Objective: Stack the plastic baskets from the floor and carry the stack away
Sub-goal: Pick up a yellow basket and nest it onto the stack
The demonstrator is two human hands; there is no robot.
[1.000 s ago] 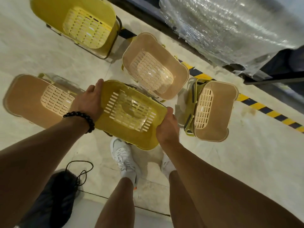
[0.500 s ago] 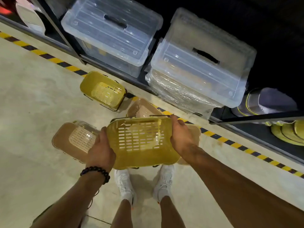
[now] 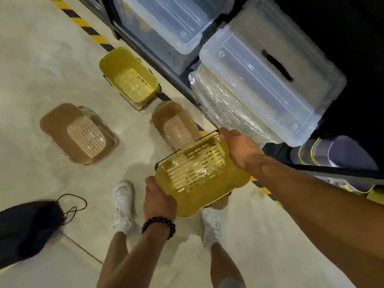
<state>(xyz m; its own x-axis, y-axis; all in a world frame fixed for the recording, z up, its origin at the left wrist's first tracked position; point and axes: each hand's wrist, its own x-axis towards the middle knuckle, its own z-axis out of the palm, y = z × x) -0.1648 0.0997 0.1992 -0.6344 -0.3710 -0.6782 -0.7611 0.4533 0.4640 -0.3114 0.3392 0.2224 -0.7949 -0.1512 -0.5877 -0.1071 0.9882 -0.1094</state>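
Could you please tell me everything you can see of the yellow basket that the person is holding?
The held yellow basket looks like glossy moulded plastic, rectangular with rounded corners and rows of slots through one panel. Thin dark wire handles lie folded along its upper rim. It is off the floor, tilted, above the person's white shoes. The left hand grips its near-left end and the right hand its far-right end. A brown basket stands on the floor just beyond it.

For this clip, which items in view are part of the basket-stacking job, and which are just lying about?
Part of the job:
- held yellow basket, gripped by left hand and right hand
- yellow basket on the floor
- left brown basket
- brown basket by the striped line

Just lying about:
- clear lidded bins
- black bag
- hazard tape
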